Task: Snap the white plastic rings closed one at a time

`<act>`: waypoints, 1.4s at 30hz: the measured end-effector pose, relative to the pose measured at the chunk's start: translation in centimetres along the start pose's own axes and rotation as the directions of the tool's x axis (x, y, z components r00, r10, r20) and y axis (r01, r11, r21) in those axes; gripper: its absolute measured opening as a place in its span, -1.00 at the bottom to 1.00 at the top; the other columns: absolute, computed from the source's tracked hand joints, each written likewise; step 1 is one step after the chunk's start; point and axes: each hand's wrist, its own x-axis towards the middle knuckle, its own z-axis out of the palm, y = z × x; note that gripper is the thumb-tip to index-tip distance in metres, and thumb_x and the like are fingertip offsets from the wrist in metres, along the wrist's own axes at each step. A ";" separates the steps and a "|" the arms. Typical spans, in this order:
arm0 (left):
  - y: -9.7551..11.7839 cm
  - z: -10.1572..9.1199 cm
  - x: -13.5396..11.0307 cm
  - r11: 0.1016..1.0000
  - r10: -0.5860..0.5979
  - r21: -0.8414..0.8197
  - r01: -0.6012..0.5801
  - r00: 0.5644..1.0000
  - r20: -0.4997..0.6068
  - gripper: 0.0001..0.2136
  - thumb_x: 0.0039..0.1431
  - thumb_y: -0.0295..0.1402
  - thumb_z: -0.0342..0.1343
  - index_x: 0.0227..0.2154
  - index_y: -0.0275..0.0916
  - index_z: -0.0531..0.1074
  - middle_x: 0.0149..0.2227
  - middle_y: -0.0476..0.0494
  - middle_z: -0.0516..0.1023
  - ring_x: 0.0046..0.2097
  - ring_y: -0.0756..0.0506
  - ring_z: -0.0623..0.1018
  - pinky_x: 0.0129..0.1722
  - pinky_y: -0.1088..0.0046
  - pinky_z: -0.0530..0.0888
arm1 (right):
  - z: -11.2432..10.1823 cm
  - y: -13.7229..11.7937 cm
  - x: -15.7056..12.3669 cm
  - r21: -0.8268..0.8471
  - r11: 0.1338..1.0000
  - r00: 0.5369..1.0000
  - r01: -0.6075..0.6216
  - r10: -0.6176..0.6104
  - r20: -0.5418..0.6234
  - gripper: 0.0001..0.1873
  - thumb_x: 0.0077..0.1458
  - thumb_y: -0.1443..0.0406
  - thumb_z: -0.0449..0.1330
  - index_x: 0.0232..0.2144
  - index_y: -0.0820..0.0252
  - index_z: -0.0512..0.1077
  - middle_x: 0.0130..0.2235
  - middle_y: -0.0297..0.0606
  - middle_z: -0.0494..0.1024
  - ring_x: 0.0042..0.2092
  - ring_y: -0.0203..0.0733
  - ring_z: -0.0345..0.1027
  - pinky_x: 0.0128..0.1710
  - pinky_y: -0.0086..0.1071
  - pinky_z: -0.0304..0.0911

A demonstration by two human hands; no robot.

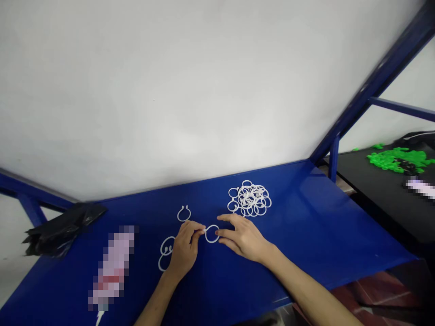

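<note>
A thin white curtain ring is held just above the blue table, its left side pinched between the thumb and fingers of my left hand. My right hand comes in from the other side with its fingers spread; one fingertip meets the ring's right edge. Beyond my left hand lies a single open ring with two small knobs at its gap. Two more white rings overlap to the left of that hand, partly hidden by it. Behind my right hand rests a pile of white rings.
The blue tabletop meets a white wall. A black plastic bag and a blurred-out item with a white cable lie at left. Blue frame bars rise at right, beside a black table with green pieces.
</note>
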 end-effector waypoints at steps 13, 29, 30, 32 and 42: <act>-2.1 -0.9 0.1 0.777 -0.239 0.601 0.189 0.971 0.005 -0.67 0.30 -0.31 0.04 0.06 -0.31 0.45 0.11 -0.36 0.45 0.13 -0.36 0.38 0.07 0.00 0.43 | 0.7 2.6 0.5 -0.259 0.925 0.939 -0.279 0.207 -0.273 -0.86 0.32 0.33 0.14 -0.17 0.17 0.52 -0.01 -0.08 0.56 0.13 0.07 0.32 0.11 0.00 0.38; -1.1 0.2 -0.2 0.961 -0.090 0.268 0.064 0.992 0.087 -0.91 0.30 -0.33 0.10 -0.31 -0.17 0.45 -0.05 -0.17 0.53 0.04 -0.22 0.48 0.02 0.11 0.52 | 0.6 1.3 0.1 -0.061 0.973 0.953 -0.221 0.202 -0.227 -0.85 0.33 0.29 0.15 -0.13 0.13 0.51 -0.12 -0.15 0.59 0.04 0.01 0.36 0.05 -0.04 0.39; -0.8 0.4 -0.2 0.973 -0.069 0.224 0.044 0.992 0.105 -0.92 0.31 -0.35 0.09 -0.30 -0.17 0.45 -0.05 -0.15 0.54 0.04 -0.20 0.49 0.02 0.13 0.53 | 0.9 1.0 0.2 -0.026 0.975 0.959 -0.219 0.210 -0.190 -0.85 0.34 0.27 0.14 -0.15 0.13 0.51 -0.16 -0.16 0.60 -0.02 -0.02 0.39 -0.01 -0.08 0.40; -0.3 0.6 -0.4 0.988 -0.017 0.155 -0.004 0.991 0.135 -0.92 0.32 -0.37 0.09 -0.30 -0.17 0.45 -0.04 -0.13 0.55 0.03 -0.17 0.51 0.03 0.16 0.54 | 1.4 0.4 0.2 0.015 0.968 0.961 -0.249 0.249 -0.117 -0.84 0.34 0.23 0.15 -0.19 0.15 0.51 -0.22 -0.18 0.60 -0.13 -0.07 0.42 -0.10 -0.15 0.41; 1.7 1.4 -1.1 0.991 0.131 -0.057 -0.123 0.977 0.169 -0.88 0.31 -0.36 0.13 -0.12 -0.16 0.43 0.02 -0.18 0.49 0.00 -0.11 0.58 0.01 0.30 0.58 | 3.0 -0.1 0.3 0.375 0.816 0.891 -0.440 0.449 0.068 -0.87 0.34 0.26 0.12 -0.14 0.14 0.45 -0.34 -0.35 0.59 -0.31 -0.24 0.49 -0.25 -0.39 0.35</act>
